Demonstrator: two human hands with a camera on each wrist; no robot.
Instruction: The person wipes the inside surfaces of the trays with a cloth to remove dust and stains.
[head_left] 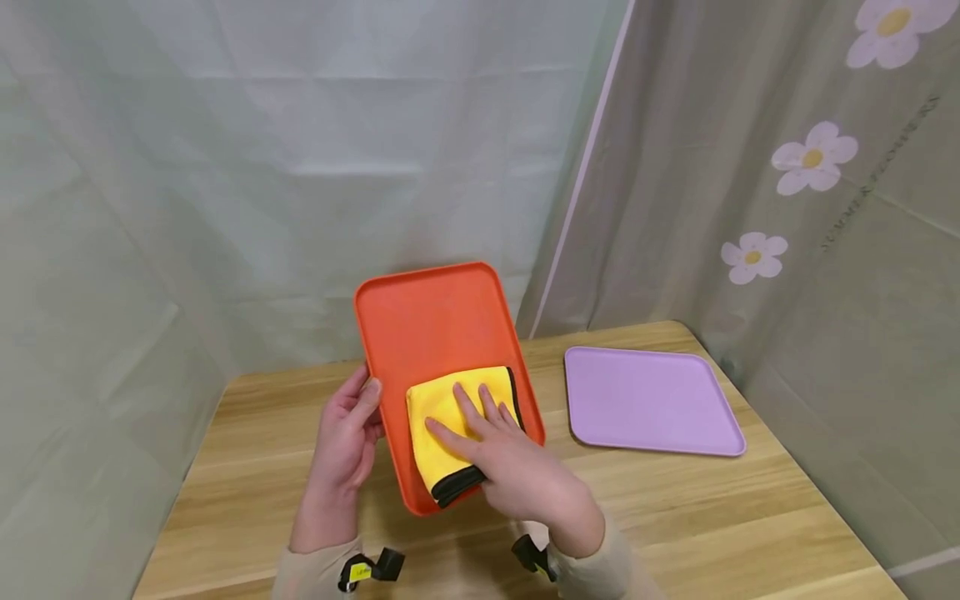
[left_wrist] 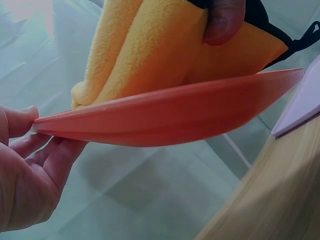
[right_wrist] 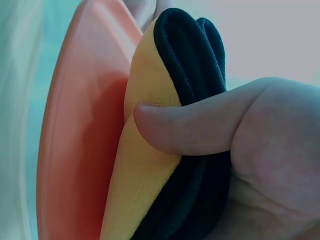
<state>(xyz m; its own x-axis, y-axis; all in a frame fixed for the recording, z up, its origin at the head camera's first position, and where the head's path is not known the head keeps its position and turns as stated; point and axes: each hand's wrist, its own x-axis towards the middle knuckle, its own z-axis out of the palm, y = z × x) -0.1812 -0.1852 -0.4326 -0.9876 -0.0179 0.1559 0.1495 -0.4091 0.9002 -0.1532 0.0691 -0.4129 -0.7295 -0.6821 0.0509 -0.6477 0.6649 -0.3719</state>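
Wooden table (head_left: 247, 467), curtains (head_left: 375, 167) — orange tray (head_left: 427, 321)

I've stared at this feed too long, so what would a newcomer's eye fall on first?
Probably the orange-red tray, held tilted at the middle of the head view, with the left grip on its left edge. Over its lower half is a bright yellow cloth with black trim, the right grip spread across it. Then comes the purple tray, lying on the table to the right.
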